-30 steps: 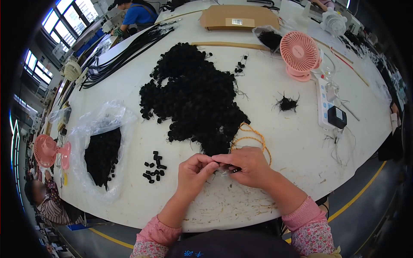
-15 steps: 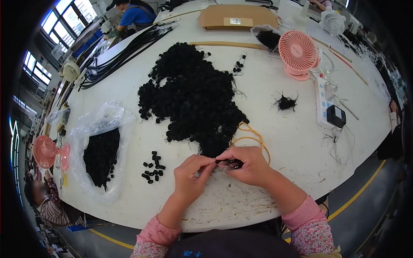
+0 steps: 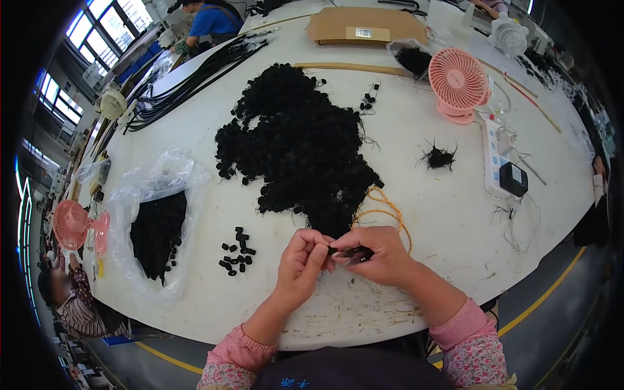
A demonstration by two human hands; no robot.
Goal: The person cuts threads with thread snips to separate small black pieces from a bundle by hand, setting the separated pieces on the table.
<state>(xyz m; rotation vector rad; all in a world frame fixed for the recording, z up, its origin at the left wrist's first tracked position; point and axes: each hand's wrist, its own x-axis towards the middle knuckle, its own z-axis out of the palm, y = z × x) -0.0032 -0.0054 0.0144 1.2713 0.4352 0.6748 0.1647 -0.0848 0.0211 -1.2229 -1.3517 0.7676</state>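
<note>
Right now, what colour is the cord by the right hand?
The cord is yellow-orange; it shows best in the head view, beyond the right hand.

Dark tool [image 3: 364,254] in right hand [image 3: 380,257]; left hand [image 3: 301,263] near black pile [image 3: 302,143].

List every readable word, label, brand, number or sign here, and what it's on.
Dark garment: blue writing on the front; not quoted here.
Cardboard box: pale label with a barcode; any text is too small to read.
Black power adapter: pale sticker; too small to read.
Pink fan on the right: possible faint mark at the hub; too blurred to tell.
</note>
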